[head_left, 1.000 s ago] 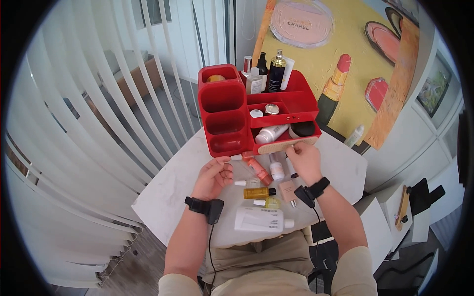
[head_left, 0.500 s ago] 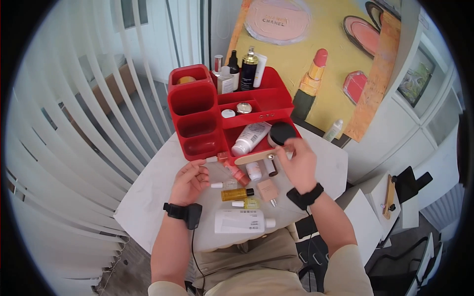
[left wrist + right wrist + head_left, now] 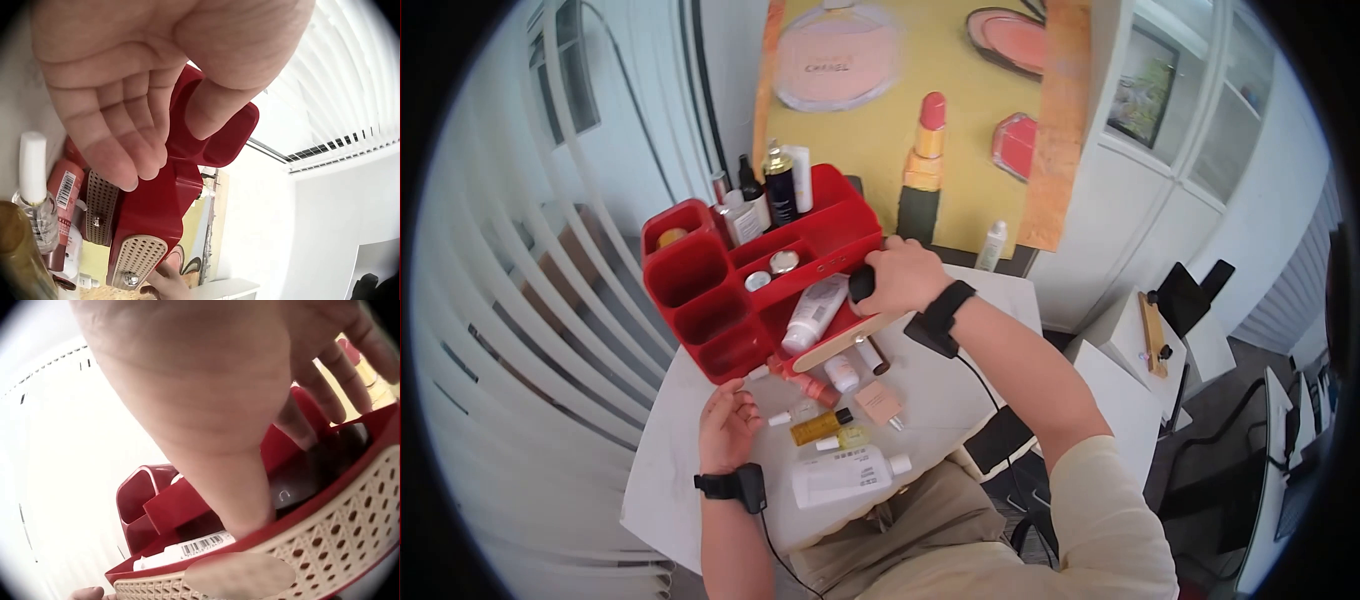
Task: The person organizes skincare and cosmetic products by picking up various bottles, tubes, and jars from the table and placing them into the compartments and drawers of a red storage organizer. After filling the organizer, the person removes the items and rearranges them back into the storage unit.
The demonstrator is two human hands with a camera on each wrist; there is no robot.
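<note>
My right hand (image 3: 905,275) reaches into the pulled-out drawer of a red cosmetics organizer (image 3: 690,335). Its thumb and fingers grip a black-lidded jar (image 3: 862,284), which they partly cover; in the right wrist view the jar (image 3: 300,484) looks dark between them. Beside it in the drawer lies a white tube (image 3: 816,312). My left hand (image 3: 728,425) is near the organizer's front left corner, fingers loosely bent and holding nothing, as the left wrist view shows. Close to its fingertips are a small white cap (image 3: 757,373) and a coral tube (image 3: 812,388).
Several bottles lie in front of the drawer: a large white bottle (image 3: 840,478), an amber bottle (image 3: 820,427) and a peach one (image 3: 880,402). Upright bottles (image 3: 780,190) stand in the organizer's back section. A small white bottle (image 3: 992,246) stands by the painting (image 3: 860,140).
My right hand has left the drawer's front, after the drawer slid further out, and moved in onto the black-lidded jar. The left hand stays near the organizer's corner. The head view has turned right.
</note>
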